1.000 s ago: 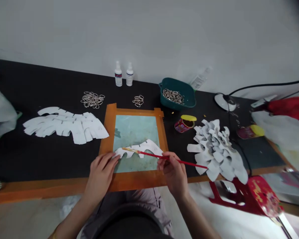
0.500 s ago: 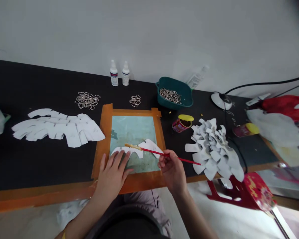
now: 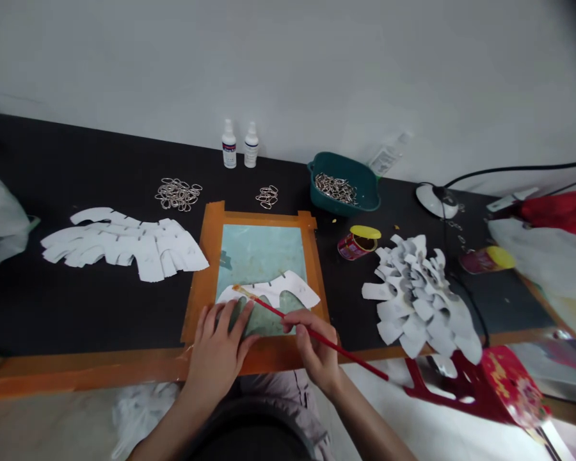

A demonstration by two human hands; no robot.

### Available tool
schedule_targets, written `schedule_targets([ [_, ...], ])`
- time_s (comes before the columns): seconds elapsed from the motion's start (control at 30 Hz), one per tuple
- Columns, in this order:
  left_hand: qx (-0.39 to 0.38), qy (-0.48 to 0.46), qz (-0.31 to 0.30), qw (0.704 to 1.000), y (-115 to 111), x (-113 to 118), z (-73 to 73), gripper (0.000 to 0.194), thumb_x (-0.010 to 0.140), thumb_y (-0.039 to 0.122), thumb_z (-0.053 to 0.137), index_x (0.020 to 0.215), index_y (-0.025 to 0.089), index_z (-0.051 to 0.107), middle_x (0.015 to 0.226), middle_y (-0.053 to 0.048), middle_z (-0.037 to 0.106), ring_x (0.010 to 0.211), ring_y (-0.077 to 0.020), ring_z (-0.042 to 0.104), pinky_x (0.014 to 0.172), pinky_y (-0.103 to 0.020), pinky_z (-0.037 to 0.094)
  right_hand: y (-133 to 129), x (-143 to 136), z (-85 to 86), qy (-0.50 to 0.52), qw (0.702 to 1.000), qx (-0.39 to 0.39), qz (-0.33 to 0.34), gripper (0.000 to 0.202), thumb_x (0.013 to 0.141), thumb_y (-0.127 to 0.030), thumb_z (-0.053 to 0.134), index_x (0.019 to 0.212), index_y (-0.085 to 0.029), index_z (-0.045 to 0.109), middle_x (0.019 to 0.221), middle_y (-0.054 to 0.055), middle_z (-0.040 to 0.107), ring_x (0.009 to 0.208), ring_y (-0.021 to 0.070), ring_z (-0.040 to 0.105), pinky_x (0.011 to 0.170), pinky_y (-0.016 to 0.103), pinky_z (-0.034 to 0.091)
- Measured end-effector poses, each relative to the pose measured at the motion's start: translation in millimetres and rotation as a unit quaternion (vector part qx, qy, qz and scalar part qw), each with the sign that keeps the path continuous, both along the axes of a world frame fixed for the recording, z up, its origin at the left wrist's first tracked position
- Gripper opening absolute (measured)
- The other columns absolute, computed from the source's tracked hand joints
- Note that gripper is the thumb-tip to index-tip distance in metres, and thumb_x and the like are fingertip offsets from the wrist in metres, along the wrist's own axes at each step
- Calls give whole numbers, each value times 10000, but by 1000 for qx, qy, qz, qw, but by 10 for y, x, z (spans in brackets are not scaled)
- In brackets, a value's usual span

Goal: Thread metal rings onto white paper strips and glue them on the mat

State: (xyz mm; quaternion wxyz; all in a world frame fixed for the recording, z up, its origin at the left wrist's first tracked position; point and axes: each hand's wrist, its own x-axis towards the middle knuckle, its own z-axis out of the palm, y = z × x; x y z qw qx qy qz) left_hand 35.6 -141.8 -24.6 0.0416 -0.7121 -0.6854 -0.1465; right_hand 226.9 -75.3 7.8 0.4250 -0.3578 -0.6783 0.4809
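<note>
Holding red brush point(image 3: 267, 306) to white piece point(image 3: 290, 282).
Resting left hand point(image 3: 218, 349) flat, fingers spread, against near edge of piece; pinching brush in right hand point(image 3: 317, 349), farther off. Lying just beyond both, long axis left to right, thin, scalloped, notched, on smeared blue sheet point(image 3: 264, 246) inside orange tape point(image 3: 212, 237).

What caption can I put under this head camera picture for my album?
Right hand guides a red brush over a white cut-out while the left hand steadies it.
</note>
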Motion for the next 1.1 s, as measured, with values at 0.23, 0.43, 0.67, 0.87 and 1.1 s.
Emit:
schedule_targets([
  [0.23,24,8,-17,1000,-133,12,-88,546,911,471,506,1386,203,510,1386,-152,551,1282,-349,475,1068,-542,335,39,-75,-46,-31,998,22,44,243,932,-170,485,1064,-244,674,861,40,670,788,177,631,737,310,505],
  [0.43,41,0,-13,999,-128,25,-105,515,911,422,523,1373,195,521,1352,-160,574,1271,-351,494,1052,-537,358,58,-27,-38,-50,997,33,51,216,940,-190,474,1036,-242,661,858,30,667,778,168,627,722,298,506],
  [0.67,32,-4,-3,999,-130,35,-105,510,900,406,548,1369,205,525,1353,-152,574,1282,-338,486,1073,-529,349,81,-36,-2,-27,998,30,46,222,936,-178,477,1030,-237,670,870,48,667,778,179,633,717,317,509],
  [0.87,29,-6,-1,1000,-129,36,-107,504,910,396,529,1380,215,514,1365,-147,566,1282,-333,487,1065,-526,360,99,-85,-2,-57,997,19,54,200,936,-188,484,1001,-228,668,862,43,675,758,175,637,696,306,500],
  [1.1,26,-4,-1,1000,-123,36,-118,520,904,393,543,1393,218,501,1368,-146,564,1290,-328,485,1077,-516,356,119,-73,86,-26,1000,-3,18,209,965,-214,453,952,-217,662,792,28,658,708,153,621,644,268,479],
])
